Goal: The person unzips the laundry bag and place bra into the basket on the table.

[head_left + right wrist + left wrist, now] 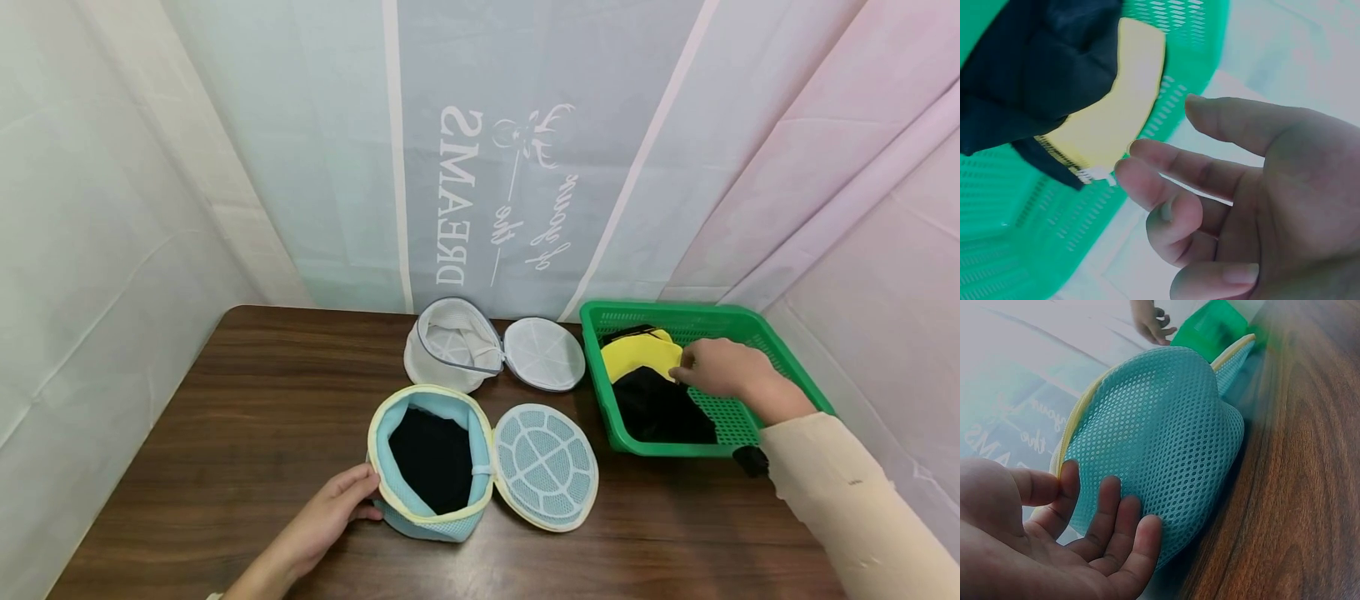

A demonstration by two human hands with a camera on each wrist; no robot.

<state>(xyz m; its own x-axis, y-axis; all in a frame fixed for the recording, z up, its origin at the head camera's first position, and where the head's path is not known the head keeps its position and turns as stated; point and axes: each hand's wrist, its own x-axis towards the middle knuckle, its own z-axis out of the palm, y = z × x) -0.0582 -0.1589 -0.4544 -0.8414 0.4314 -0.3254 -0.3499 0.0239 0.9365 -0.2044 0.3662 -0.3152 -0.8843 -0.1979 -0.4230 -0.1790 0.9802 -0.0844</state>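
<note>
My left hand pinches the yellow zipper rim of a blue mesh laundry bag between thumb and forefinger, its other fingers against the mesh side. The round bag stands unzipped, and black cloth lies inside. Its ribbed lid is folded out flat to the right. Over the green basket, my right hand hovers with loosely bent fingers and nothing in them. Below and left of those fingers is a black cap with a yellow brim, lying in the basket.
Behind the blue bag stands a white mesh laundry bag, also unzipped, its round lid laid out beside it. All of this is on a dark wood table. A printed curtain hangs along the table's back edge.
</note>
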